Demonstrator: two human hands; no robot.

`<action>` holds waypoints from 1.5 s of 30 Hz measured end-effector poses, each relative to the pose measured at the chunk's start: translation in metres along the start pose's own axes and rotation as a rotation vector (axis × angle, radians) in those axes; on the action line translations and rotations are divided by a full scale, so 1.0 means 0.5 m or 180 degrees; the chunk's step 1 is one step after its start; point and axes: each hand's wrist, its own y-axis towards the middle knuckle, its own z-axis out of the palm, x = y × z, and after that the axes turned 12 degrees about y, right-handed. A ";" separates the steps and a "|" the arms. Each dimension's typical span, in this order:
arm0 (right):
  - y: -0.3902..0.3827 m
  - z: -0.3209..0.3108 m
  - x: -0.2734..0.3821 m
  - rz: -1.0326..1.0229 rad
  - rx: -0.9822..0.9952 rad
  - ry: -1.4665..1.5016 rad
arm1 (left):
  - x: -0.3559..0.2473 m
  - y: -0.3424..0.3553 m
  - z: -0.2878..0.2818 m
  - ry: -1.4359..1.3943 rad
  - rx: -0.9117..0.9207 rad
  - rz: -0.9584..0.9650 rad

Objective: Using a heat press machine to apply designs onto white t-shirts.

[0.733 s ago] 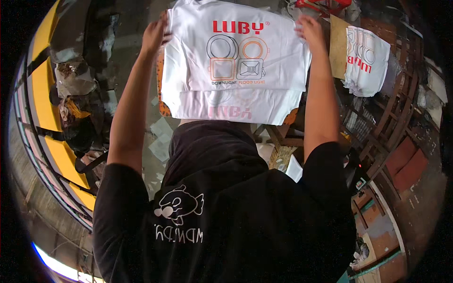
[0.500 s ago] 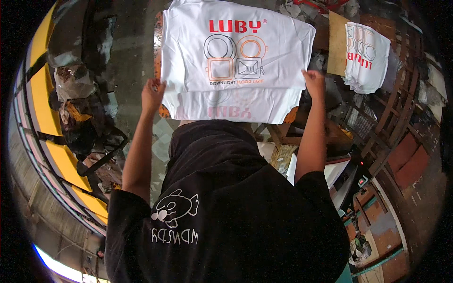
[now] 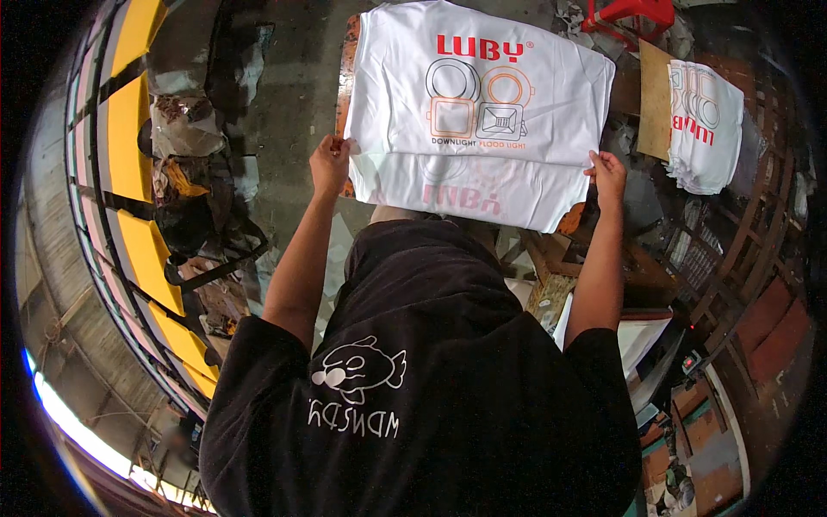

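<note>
A white printed fabric piece [image 3: 474, 95], with red lettering and orange and dark line drawings, lies over an orange-edged board [image 3: 347, 56]. Its lower part has a crosswise fold, and faint printing shows through below it. My left hand [image 3: 332, 164] pinches the left edge at the fold. On the opposite side, my right hand [image 3: 607, 177] has its fingers closed on the edge near the same fold.
Printed white fabrics [image 3: 706, 146] are stacked at right on a brown board [image 3: 653, 99]. A red plastic stool [image 3: 629, 13] stands above them. Yellow panels [image 3: 133, 241] line the left side; wooden racks [image 3: 741, 250] and scattered scraps lie around the board.
Both hands have moved down from the upper corners to the fabric's sides at the fold. The whole view has shifted, so the fabric and surroundings appear farther right.
</note>
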 end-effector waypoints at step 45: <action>-0.027 -0.045 0.003 0.0547 0.0276 -0.0062 | 0.085 -0.006 -0.022 -0.2037 0.1860 -0.0573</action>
